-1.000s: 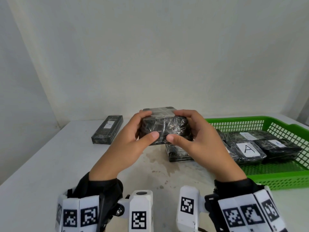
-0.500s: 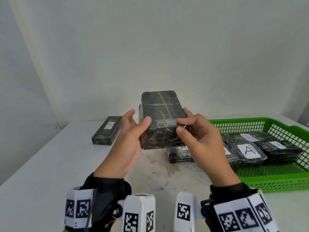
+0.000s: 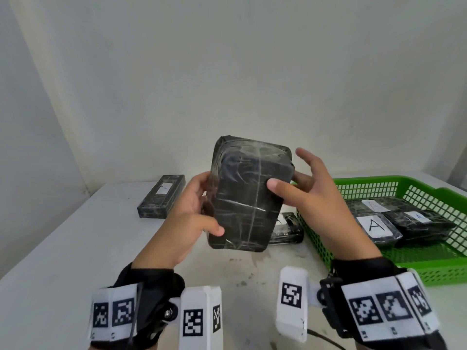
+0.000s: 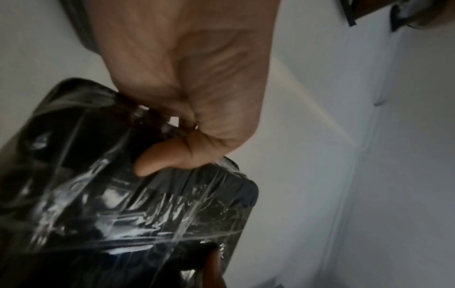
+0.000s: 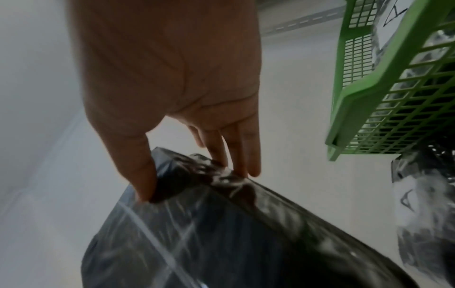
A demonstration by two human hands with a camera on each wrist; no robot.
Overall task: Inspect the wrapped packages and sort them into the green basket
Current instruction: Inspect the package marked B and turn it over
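a wrapped package (image 3: 249,195), a dark rounded-cornered block under crinkled, glossy clear film crossed by pale tape lines, is held upright above the white table (image 3: 58,261), its broad unlabelled face turned to the head camera. it is gripped along its left edge by the left hand (image 3: 188,223), thumb curled onto the front near the lower corner and fingers wrapped behind; in the left wrist view the thumb is seen pressing into the shiny film. the right hand (image 3: 313,198) is set against the right edge, thumb laid on the front face and some fingers behind, while the upper fingers are spread clear of the wrap; in the right wrist view the thumb and straight fingers pinch the bunched film at the edge.

to the right, a green basket (image 3: 379,184) of moulded plastic lattice rests on the table, and flat film-wrapped packages (image 3: 414,223) with white paper labels marked "a" are lying inside it. another labelled package (image 3: 286,232) lies on the table just beside the basket's left wall, partly hidden behind the held one. a slim dark rectangular box (image 3: 161,197) with a small white label is set well apart at the far left. the tabletop is stained in front of the wrists
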